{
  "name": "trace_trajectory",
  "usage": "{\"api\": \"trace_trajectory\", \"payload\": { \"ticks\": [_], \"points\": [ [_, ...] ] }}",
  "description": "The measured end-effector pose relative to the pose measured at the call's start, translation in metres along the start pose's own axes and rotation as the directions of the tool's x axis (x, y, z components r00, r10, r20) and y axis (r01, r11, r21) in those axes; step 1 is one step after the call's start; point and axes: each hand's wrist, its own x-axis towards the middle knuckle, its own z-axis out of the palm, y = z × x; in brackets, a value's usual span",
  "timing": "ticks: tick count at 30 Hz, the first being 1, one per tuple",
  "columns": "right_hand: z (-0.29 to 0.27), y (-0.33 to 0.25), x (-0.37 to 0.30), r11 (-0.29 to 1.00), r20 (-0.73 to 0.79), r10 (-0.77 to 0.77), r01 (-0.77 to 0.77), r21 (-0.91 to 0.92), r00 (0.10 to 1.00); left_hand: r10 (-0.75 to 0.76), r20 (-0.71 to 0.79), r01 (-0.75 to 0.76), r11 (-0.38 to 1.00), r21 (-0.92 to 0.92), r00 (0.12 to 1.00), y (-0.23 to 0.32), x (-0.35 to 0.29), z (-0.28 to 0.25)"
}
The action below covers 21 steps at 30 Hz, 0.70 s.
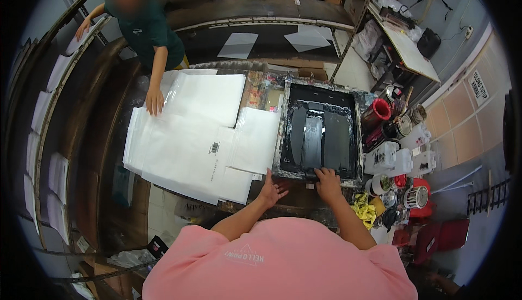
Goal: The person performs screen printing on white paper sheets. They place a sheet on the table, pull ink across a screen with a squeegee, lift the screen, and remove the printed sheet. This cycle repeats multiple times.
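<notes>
A screen printing frame [359, 131] coated with black ink lies on the worktable in front of me. Its mesh [338, 137] shows wet, glossy black ink. My right hand [328, 186] grips the frame's near edge, its fingers bent over the rim. Beside the near left corner of the frame, my left hand [271, 193] is open with fingers spread. It is close to the edge of a white printed sheet [250, 142] and holds nothing. Stacked white sheets [179, 142] cover the left part of the table.
A co-worker in a dark green shirt [142, 36] stands at the far left, one hand [154, 100] on the sheets. Racks [49, 104] at left hold white pieces. Ink cans [416, 196], white plastic containers [381, 158] and a yellow cloth [363, 211] crowd the right side.
</notes>
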Motion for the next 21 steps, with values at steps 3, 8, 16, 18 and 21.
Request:
{"api": "trace_trajectory", "payload": {
  "ticks": [3, 8, 16, 18, 21],
  "points": [
    [-0.001, -0.001, 0.000, 1.000, 0.018, 0.017, -0.017, -0.007, 1.000, 0.009, 0.035, -0.009, 1.000, 0.012, 0.999, 0.000, 0.002, -0.002],
    [0.002, -0.001, -0.001, 1.000, 0.028, 0.015, -0.014, -0.013, 0.999, 0.027, 0.052, -0.028, 0.999, 0.026, 0.998, -0.003, 0.003, -0.006],
    [0.007, 0.003, -0.001, 1.000, 0.029, 0.024, -0.024, -0.018, 0.999, 0.017, 0.012, -0.016, 0.999, -0.035, 1.000, -0.005, 0.005, -0.003],
    [0.005, 0.002, 0.001, 0.999, 0.040, 0.035, -0.034, -0.021, 0.999, 0.018, 0.055, -0.017, 1.000, -0.010, 0.998, -0.004, 0.004, -0.005],
    [0.004, 0.000, -0.001, 0.999, 0.030, 0.029, -0.028, -0.022, 0.999, 0.027, 0.134, -0.030, 0.999, 0.021, 0.991, 0.000, 0.005, -0.010]
  ]
}}
